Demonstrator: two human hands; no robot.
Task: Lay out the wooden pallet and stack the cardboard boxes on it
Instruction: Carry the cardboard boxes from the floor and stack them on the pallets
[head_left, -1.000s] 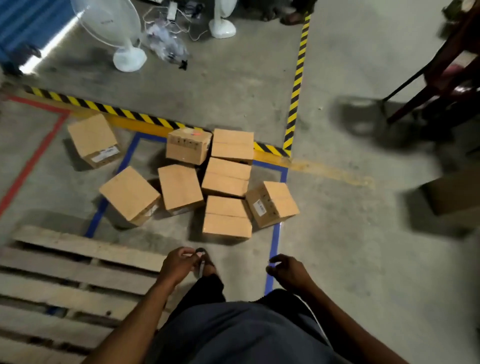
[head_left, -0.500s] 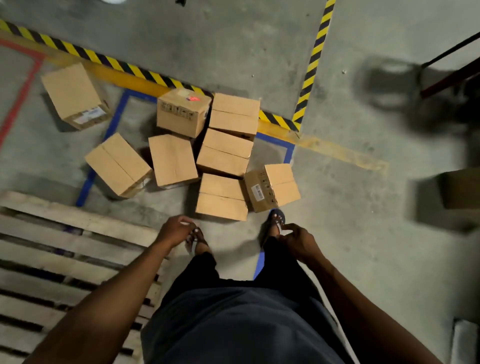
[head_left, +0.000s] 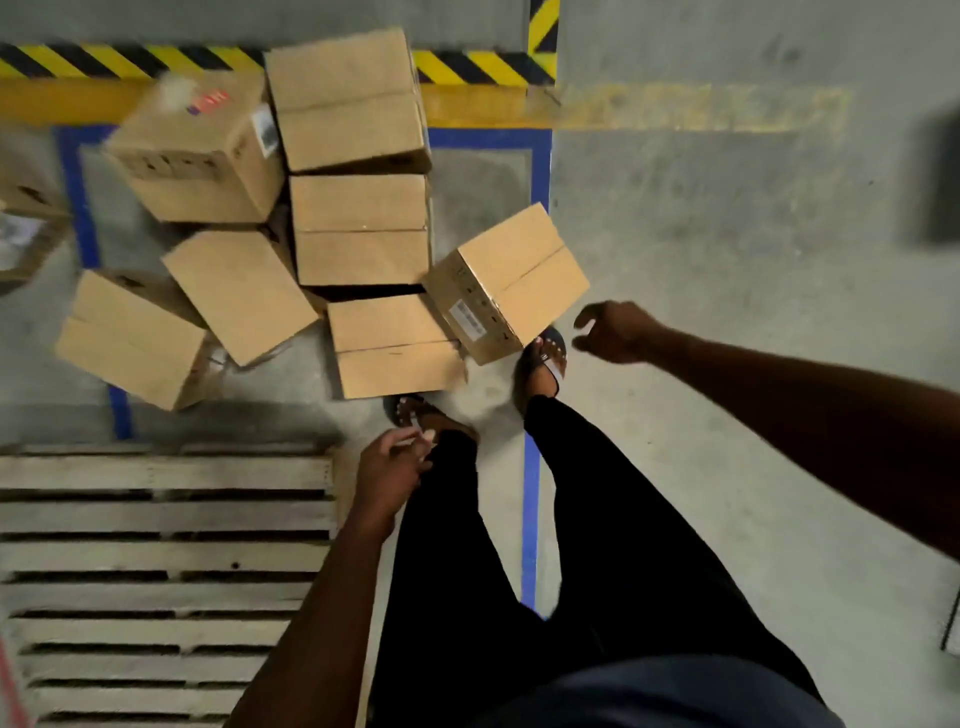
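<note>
The wooden pallet (head_left: 156, 561) lies flat on the floor at lower left, bare of boxes. Several cardboard boxes are jumbled on the floor beyond it. The nearest are a tilted box with a white label (head_left: 511, 280) and a flat box (head_left: 395, 345) just left of it. My right hand (head_left: 615, 332) hovers empty with loosely curled fingers, just right of the labelled box and not touching it. My left hand (head_left: 389, 470) hangs empty with relaxed fingers beside my left leg, near the pallet's right edge.
Blue floor tape (head_left: 530, 519) outlines a bay around the boxes. Yellow-and-black hazard tape (head_left: 467, 67) runs along the far side. My sandalled feet (head_left: 543, 358) stand right against the nearest boxes. Bare concrete (head_left: 727, 260) spreads to the right.
I have stepped forward to the boxes and the view has tipped down. My right hand has swung out to the right, up beside the labelled box. My left hand stayed by my leg.
</note>
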